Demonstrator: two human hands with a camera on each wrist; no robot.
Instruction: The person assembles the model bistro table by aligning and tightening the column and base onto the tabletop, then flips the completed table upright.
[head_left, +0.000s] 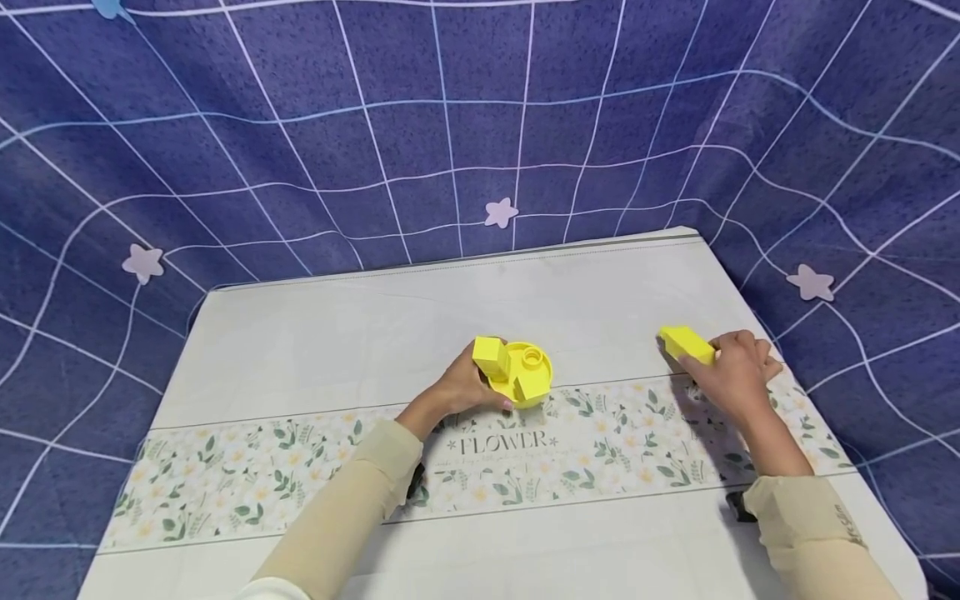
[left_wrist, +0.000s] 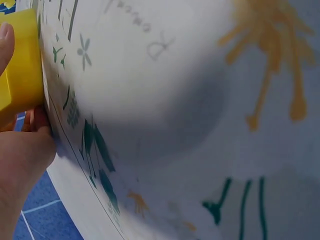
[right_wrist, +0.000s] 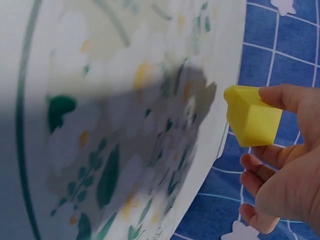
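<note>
In the head view, a round yellow holder (head_left: 531, 385) stands near the middle of the table, with a block-shaped part (head_left: 491, 356) rising at its left and a small ring inside. My left hand (head_left: 467, 385) grips the holder from its left side; the left wrist view shows the thumb against the yellow wall (left_wrist: 25, 60). Off to the right, my right hand (head_left: 738, 372) pinches a yellow block (head_left: 686, 343) by one end, thumb on one side and fingers on the other. The right wrist view shows this block (right_wrist: 255, 117) between thumb and fingertips (right_wrist: 270, 95).
A white table cover (head_left: 337, 333) with a floral band (head_left: 285, 467) and the word FLOWER lies under both hands. Blue grid-patterned curtain (head_left: 480, 133) with star shapes stands behind and at both sides. A dark wrist device (head_left: 741, 506) sits by the right sleeve.
</note>
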